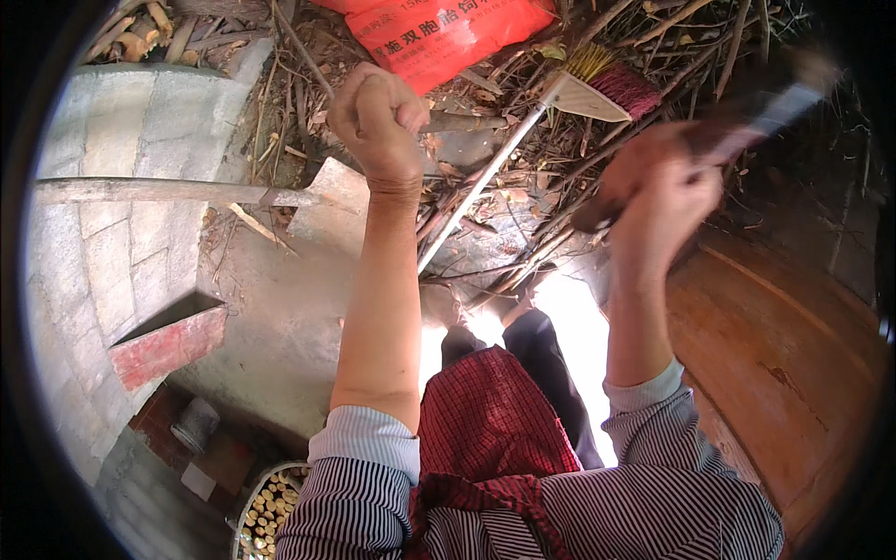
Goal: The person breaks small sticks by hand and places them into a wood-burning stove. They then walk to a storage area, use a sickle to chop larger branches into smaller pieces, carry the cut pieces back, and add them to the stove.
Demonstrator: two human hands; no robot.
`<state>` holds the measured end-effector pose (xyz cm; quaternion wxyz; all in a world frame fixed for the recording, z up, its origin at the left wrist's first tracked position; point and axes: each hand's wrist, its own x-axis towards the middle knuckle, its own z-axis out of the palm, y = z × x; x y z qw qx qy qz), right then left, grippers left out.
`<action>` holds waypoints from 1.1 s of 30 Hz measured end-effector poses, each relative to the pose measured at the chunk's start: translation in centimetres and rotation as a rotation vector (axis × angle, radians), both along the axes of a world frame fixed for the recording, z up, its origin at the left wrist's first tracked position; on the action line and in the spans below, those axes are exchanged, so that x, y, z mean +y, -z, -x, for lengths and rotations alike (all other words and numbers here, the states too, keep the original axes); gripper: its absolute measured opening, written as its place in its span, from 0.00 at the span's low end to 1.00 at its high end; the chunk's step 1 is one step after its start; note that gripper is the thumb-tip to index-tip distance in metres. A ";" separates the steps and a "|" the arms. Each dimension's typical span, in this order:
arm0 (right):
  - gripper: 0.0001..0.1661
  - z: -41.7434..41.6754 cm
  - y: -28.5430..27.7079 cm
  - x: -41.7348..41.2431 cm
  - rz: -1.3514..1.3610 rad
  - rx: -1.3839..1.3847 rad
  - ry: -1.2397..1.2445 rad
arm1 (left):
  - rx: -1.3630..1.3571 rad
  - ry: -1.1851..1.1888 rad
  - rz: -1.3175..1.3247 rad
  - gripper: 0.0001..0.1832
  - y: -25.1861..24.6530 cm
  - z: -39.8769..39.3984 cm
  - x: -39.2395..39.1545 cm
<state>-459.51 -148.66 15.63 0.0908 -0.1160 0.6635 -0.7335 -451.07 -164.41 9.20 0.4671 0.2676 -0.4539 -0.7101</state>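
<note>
My left hand point(378, 115) is raised and closed, with a thin branch point(308, 52) running into it from the upper left. Its fingers hide where the branch ends. My right hand point(661, 185), blurred by motion, grips a handled chopping tool point(787, 112). The handle's dark butt shows below the fist, and a blurred metal part points to the upper right; its exact shape cannot be made out. Beneath both hands lie dry twigs and sticks point(560, 189). A broom point(609, 87) with yellow and dark red bristles rests on them between my hands.
A shovel point(336, 206) has its wooden handle across the block wall point(112, 140) at left. A red bag point(448, 35) bearing writing lies ahead. At lower left stand a red-faced ledge point(171, 343) and a container point(241, 521) of pale round pieces. A brown panel point(777, 357) curves along the right.
</note>
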 end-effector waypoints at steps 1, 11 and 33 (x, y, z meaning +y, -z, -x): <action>0.11 0.9 -1.0 -0.6 0.061 0.035 0.092 | 0.000 0.029 0.025 0.12 0.1 0.0 0.4; 0.22 -12.4 22.8 13.3 -0.997 -0.202 -0.348 | 0.030 0.196 0.165 0.11 -1.4 2.0 4.9; 0.14 -11.8 22.0 12.7 -0.790 -0.124 -0.025 | -0.145 0.011 0.153 0.12 1.2 -3.0 9.9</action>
